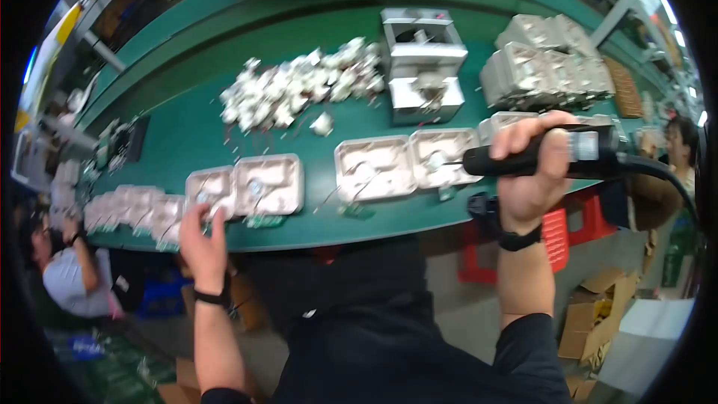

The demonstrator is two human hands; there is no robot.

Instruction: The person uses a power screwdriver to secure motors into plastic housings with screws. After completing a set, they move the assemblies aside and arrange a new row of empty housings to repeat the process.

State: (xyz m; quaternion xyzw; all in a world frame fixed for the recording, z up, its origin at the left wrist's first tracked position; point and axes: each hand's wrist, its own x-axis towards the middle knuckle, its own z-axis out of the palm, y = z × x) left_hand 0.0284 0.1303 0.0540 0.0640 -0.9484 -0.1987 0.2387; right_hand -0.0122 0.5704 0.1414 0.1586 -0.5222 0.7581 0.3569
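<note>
**Assembly line station: hands, tool and trays, counted**

- Right hand [532, 172]: one. Grip clamped around one black powered screwdriver [523, 155], held level, tip pointing left over the rightmost near tray; a black cable [666, 179] runs off its rear end to the right.
- Left hand [202, 243]: one. Fingers spread apart, fingertips touching the near edge of a white tray [212, 187]; nothing is clamped in it.
- White moulded trays, near row on the green surface [187, 127]: four clearly separate ones, in two pairs — the one touched and its neighbour [271, 183], then two more [374, 167] and [441, 153] to the right. Each holds a small part; detail is too blurred to tell.
- Further trays overlapping at far left [127, 209]: count uncertain.
- Loose white parts: one heap [299, 90], mid-surface; pieces too many to count.
- White box-shaped fixture [422, 63]: one, behind the right-hand pair.
- Stacked trays [542, 67]: one cluster at far right.
- Other people: two, one at lower left [71, 269], one at the right edge [682, 142].
</note>
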